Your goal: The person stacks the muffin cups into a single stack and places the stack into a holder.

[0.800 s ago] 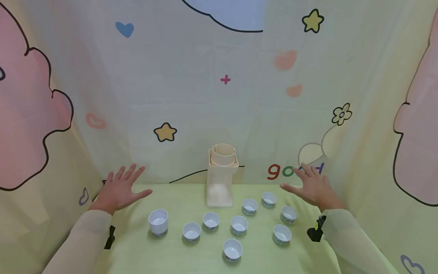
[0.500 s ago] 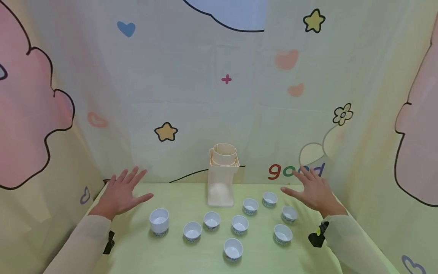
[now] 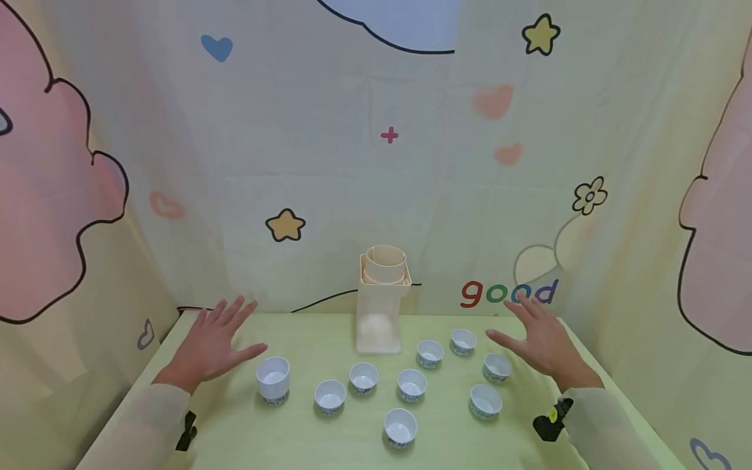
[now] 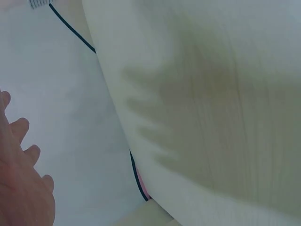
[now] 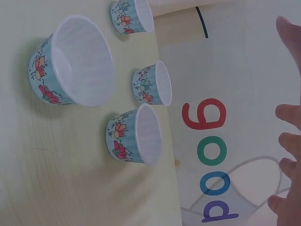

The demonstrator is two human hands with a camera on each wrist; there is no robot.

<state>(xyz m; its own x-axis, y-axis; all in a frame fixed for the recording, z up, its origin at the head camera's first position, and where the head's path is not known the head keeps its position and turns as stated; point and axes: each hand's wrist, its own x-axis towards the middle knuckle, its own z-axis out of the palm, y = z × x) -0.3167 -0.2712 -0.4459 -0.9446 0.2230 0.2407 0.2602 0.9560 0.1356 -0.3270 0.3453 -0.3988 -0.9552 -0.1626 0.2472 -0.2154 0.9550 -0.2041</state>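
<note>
My left hand (image 3: 208, 346) hovers over the table's left side with fingers spread and holds nothing. Nearest to it is a white cup (image 3: 273, 378), taller than the others, with a patterned foot. Over the right side hangs my right hand (image 3: 546, 343), fingers also spread and palm bare. Small white bowls with blue floral sides stand upright nearby, among them a right front bowl (image 3: 485, 401), a right bowl (image 3: 497, 367) and a back bowl (image 3: 463, 342). Flowers on a large bowl (image 5: 73, 61) show in the right wrist view. The left wrist view shows the hand's shadow on the table.
A cream-coloured stand (image 3: 378, 320) with a round open cylinder (image 3: 385, 264) on top is at the table's back middle. Several more bowls, such as the front bowl (image 3: 400, 428), are spread over the pale green table (image 3: 329, 447). A printed curtain (image 3: 329, 130) closes off the back.
Both hands have lowered slightly and come a little towards the person, fingers still spread. The bowls, the tall cup and the stand have not moved.
</note>
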